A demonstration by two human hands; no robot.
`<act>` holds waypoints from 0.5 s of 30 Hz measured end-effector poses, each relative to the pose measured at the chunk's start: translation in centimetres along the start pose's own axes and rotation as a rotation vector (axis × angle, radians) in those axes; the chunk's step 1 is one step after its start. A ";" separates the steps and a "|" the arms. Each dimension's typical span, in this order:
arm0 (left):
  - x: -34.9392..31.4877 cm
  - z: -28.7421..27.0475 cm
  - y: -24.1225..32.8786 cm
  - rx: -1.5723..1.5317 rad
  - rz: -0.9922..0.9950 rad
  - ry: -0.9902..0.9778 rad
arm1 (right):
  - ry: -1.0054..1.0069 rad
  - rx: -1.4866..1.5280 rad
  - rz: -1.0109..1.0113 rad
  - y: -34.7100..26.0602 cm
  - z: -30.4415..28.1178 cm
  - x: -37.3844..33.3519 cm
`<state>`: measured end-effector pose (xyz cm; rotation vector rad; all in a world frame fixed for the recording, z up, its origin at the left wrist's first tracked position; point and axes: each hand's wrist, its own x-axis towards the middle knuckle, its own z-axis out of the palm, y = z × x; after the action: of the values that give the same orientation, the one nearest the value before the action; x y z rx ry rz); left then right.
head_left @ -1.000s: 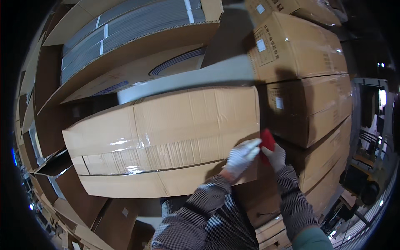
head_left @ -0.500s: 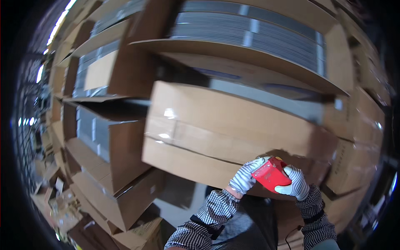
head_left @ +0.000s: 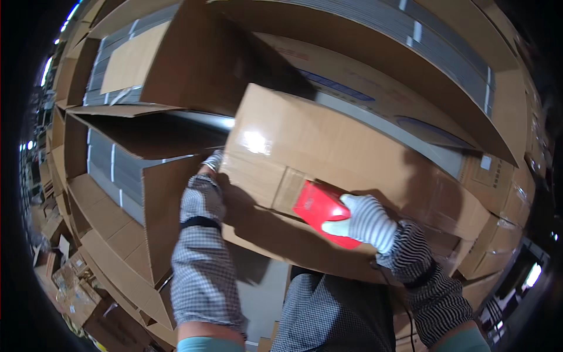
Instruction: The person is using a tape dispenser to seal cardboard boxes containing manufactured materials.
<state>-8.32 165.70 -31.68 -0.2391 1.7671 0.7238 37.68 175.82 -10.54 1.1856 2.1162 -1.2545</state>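
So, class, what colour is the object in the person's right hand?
The object is bright red, clearest in the head view.

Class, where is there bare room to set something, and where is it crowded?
Bare: the far half of the long carton, beyond the red object; grey floor between left sleeve and trousers. Crowded: the carton's left end, with the left hand beside an open box; its middle, under the right hand.

Grey floor (head_left: 261, 287) shows at lower centre; lights (head_left: 46, 71) shine at upper left; a bright patch (head_left: 533, 275) glows at lower right; cartons (head_left: 76, 284) crowd the lower left.
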 end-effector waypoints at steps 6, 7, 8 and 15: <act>-10.0 13.0 -0.3 0.097 0.711 0.067 | -0.110 0.197 0.094 2.4 -2.7 -0.8; -11.2 8.2 1.1 0.528 1.073 0.262 | -0.169 0.235 0.011 -0.6 -4.3 -1.1; -13.1 12.1 -0.2 0.842 1.210 0.328 | -0.160 0.210 -0.002 0.5 -3.5 -1.1; -28.9 43.0 -22.9 1.467 1.375 0.368 | 0.000 0.277 -0.044 24.8 -4.4 -22.4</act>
<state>47.06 166.88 -19.69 2.0546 2.1935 0.0368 70.98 175.10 -5.44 1.2535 2.0250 -1.6086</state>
